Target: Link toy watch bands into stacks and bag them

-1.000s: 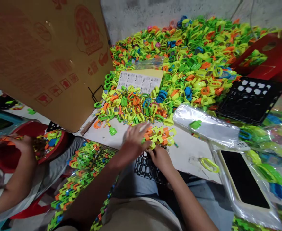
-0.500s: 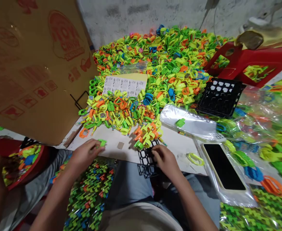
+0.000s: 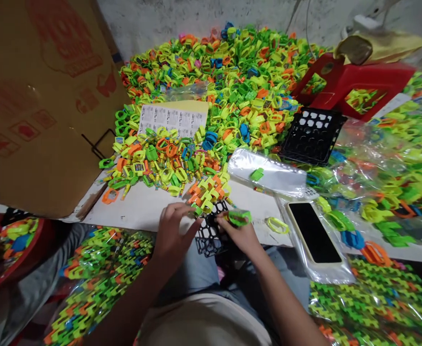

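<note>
My left hand (image 3: 173, 233) is at the left side of a black plastic grid tray (image 3: 214, 228), fingers curled around a small green toy watch (image 3: 197, 210) at the fingertips. My right hand (image 3: 242, 235) is closed at the tray's right edge, with another green toy watch (image 3: 239, 217) at its fingers, slightly blurred. Orange and yellow toy watches (image 3: 209, 190) stand clustered on the tray's far part. The tray's near part shows bare holes and overhangs the table edge above my lap. My fingers partly hide the tray.
A big heap of toy watches (image 3: 254, 86) covers the back. A cardboard box (image 3: 45, 105) stands left, a label sheet (image 3: 175, 117) lies mid-table. Right are a phone (image 3: 314, 233), a black tray (image 3: 312, 137) and a red stool (image 3: 369, 81). Bagged watches (image 3: 99, 288) lie below left.
My left hand has moved right to the tray with the green toy watch. A green toy watch now shows at my right hand. The view has shifted, and a neighbouring person's hand at far left has moved away.
</note>
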A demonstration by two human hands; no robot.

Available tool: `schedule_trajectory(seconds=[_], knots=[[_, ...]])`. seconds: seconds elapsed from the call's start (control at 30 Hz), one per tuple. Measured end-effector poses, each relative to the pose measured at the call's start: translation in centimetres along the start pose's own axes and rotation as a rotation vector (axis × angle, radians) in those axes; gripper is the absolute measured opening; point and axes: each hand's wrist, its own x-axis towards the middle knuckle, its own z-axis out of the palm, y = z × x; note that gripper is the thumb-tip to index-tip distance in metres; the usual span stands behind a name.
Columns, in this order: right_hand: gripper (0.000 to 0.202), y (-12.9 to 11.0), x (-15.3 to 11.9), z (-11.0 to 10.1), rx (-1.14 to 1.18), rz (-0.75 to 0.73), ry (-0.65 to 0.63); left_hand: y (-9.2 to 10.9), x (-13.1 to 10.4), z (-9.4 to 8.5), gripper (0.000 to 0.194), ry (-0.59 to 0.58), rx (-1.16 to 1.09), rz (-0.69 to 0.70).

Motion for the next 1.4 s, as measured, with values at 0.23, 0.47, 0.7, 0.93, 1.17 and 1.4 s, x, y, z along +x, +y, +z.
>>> schedule_trajectory(seconds=[0.23,0.47,0.7,0.93,1.17,1.4], knots=[[0.015,1.6,3.0,0.7,-0.115,-0.13,-0.011,-0.4,1.9,2.5,0.017,-0.039,0.272,0.006],[0.016,0.6,3.3,1.2,-0.459,-0.198,-0.105,-0.6,2.8,2.6,0.018,-0.069,0.163,0.073],[0.021,-1.3,4.2,1.4,-0.802,-0.068,-0.323,-0.6,2.1,2.8,0.017,-0.045,0.047,0.128],[0.014,-2.2,4.8,1.3,-0.784,-0.123,-0.403,0.0,2.6,3.7,0.051,-0.058,0.137,0.146],[0.014,-1.0,5.9,0.7,-0.699,-0.217,-0.417,0.5,3.9,4.9,0.032,-0.04,0.243,0.132],[0.012,0.3,4.7,0.7,-0.622,-0.218,-0.284,-0.7,4.1,3.7,0.036,-0.085,0.213,0.104]])
